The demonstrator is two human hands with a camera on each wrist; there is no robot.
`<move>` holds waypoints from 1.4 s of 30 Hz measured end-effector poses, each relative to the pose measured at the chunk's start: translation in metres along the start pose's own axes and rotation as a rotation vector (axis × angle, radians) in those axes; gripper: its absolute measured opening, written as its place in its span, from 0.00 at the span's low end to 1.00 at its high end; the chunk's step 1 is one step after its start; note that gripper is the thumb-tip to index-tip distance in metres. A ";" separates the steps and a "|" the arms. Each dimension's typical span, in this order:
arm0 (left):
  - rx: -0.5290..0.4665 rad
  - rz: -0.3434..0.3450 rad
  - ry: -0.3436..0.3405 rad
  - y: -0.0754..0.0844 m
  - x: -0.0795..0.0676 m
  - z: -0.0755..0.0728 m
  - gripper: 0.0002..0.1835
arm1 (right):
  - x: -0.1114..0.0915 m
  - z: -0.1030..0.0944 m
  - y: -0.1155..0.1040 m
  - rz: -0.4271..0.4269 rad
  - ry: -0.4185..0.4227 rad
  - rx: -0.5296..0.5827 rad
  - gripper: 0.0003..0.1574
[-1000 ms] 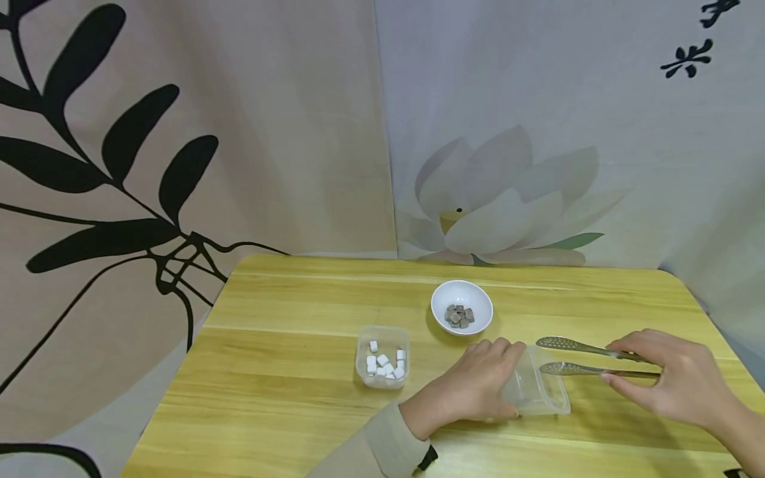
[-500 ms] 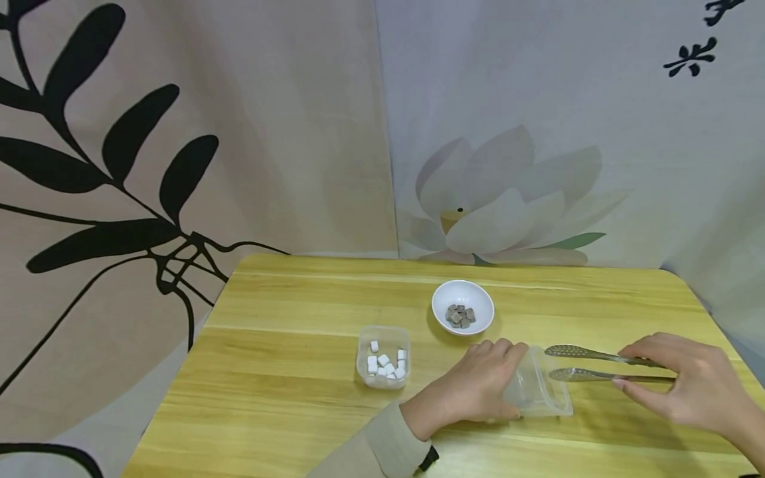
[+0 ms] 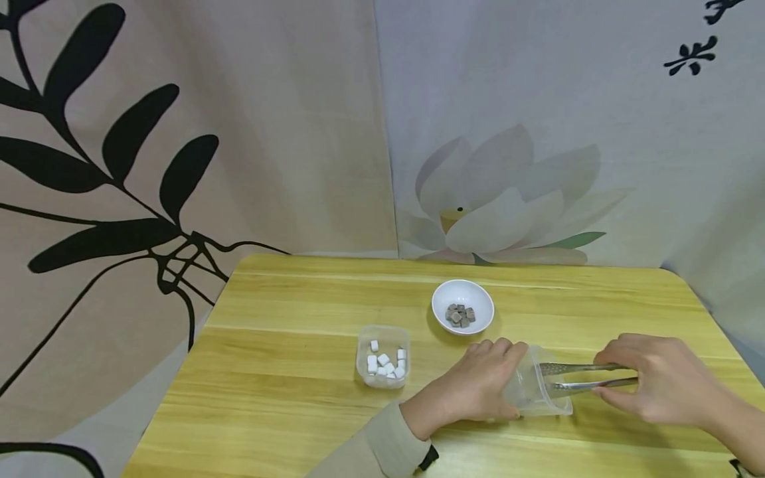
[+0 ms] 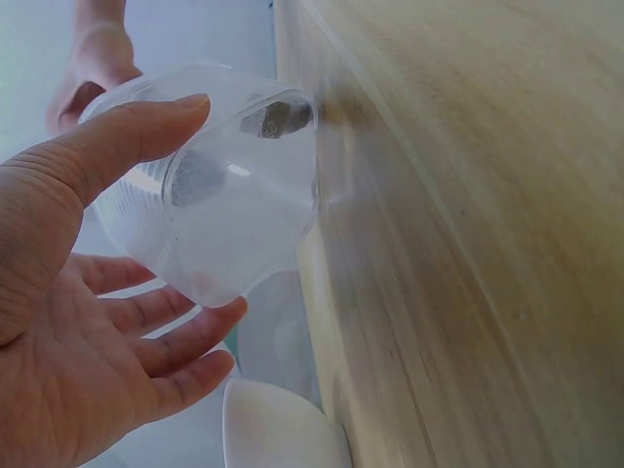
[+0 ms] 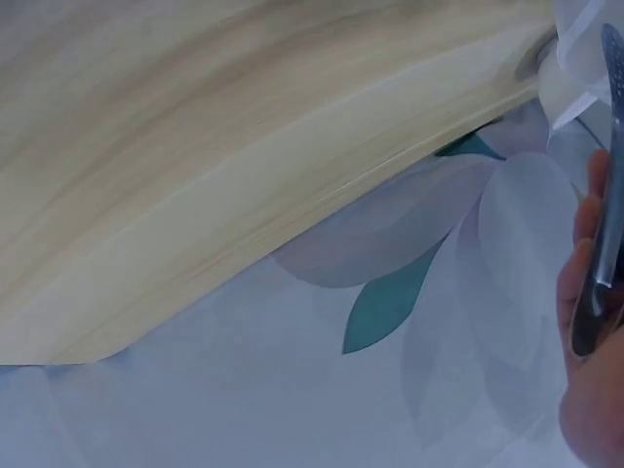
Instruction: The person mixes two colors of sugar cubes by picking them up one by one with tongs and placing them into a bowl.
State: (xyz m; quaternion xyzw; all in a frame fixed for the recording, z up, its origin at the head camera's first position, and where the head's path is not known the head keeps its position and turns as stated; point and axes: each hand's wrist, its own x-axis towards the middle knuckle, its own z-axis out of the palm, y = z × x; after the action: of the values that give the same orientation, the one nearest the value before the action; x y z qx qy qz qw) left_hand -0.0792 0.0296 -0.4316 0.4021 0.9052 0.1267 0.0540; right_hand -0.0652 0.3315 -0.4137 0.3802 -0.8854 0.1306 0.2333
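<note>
Holding metal tongs point(image 3: 577, 367) in a pinch, the right hand point(image 3: 663, 380) has the tips inside a tipped clear container point(image 3: 530, 393). Left hand point(image 3: 481, 382) grips that container, thumb on one side, fingers round the other. Container leans over on the wooden surface point(image 3: 269, 398), mouth toward the right hand.

Risks: if the left grip slackens, the container could roll or rock and whatever is inside might slide out the mouth. Tongs stand parted, so an off-centre squeeze would likely flick a small piece loose. Catching the rim with a tong arm could jerk the whole thing. Bowl is near the left hand's knuckles (easy to bump), so a careless swing back could knock it.

Containers: tipped one shows dark lumps point(image 4: 283, 119) in the left wrist view, low by the surface; probably grey-brown cubes, but the cloudy plastic makes that hard to confirm. White bowl point(image 3: 460, 290), just beyond the left hand, holds a small heap of grey-brown cubes point(image 3: 460, 317). Square tub point(image 3: 391, 336), upright and to the left, has white cubes point(image 3: 383, 360) scattered over its bottom.
</note>
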 end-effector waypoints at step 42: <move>0.022 0.016 0.033 -0.001 0.000 0.002 0.52 | 0.000 0.024 -0.007 -0.081 -0.016 0.004 0.28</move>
State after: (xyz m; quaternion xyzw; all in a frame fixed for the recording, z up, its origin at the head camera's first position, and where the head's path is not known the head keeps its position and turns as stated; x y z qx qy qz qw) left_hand -0.0793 0.0293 -0.4337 0.4076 0.9041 0.1240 0.0336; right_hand -0.0677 0.3167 -0.4338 0.4171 -0.8710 0.1196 0.2304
